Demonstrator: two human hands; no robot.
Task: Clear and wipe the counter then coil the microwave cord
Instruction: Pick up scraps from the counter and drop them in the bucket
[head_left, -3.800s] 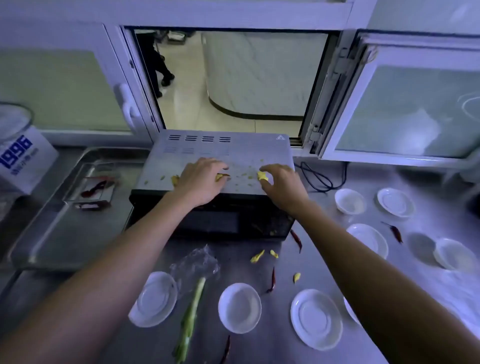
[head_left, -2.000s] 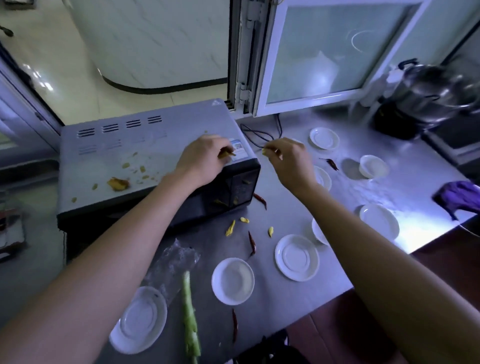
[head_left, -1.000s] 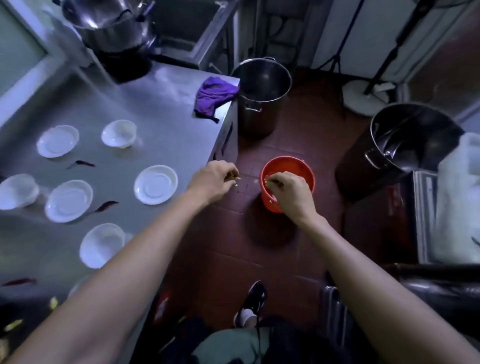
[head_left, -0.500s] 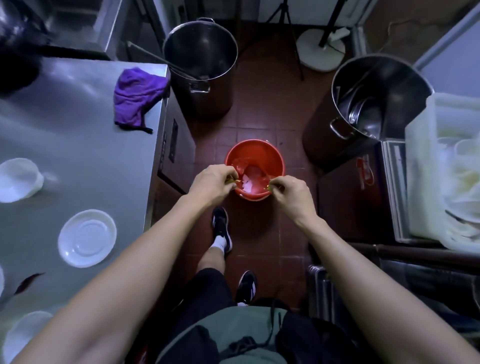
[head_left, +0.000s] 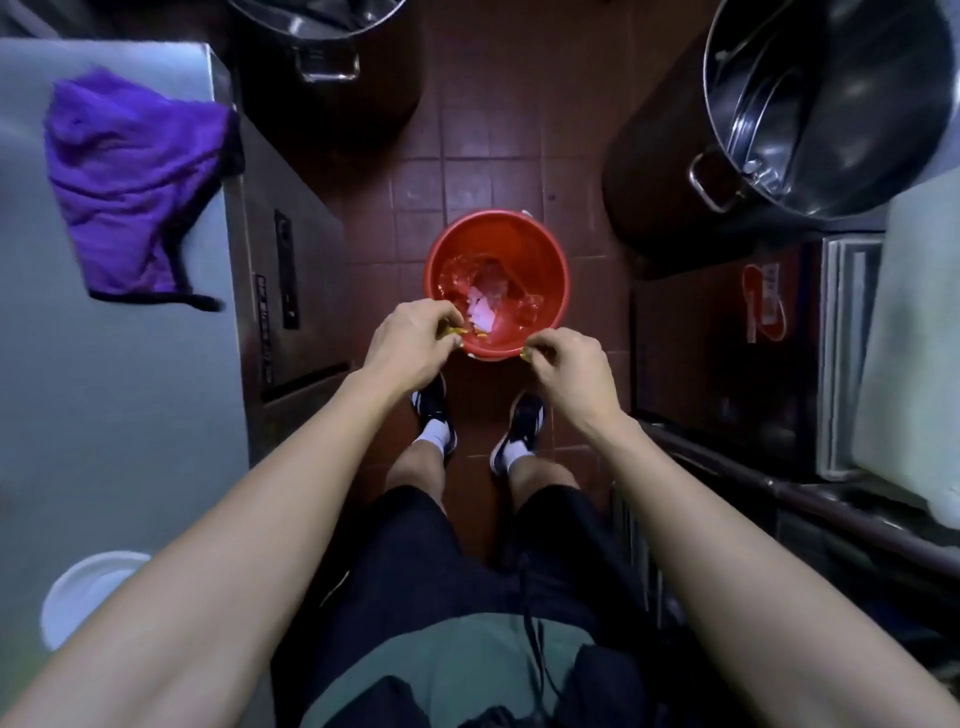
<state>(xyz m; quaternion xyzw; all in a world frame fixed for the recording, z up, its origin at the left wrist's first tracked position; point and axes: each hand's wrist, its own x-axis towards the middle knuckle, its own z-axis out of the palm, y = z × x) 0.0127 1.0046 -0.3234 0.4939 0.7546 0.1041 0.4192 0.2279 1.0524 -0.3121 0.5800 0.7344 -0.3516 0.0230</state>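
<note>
Left hand (head_left: 410, 340), right hand (head_left: 563, 364) pinched

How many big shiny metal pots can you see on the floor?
2. One big pot at the top, cut off by the frame's edge, beside the counter; another pot at the top right. More may lie out of view.

Yellow scraps (head_left: 457, 331) pinched above red bucket (head_left: 545, 249).

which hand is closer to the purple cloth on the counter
Left. The left hand is over the red bucket's near-left rim, nearer the purple cloth; the right hand is further right.
</note>
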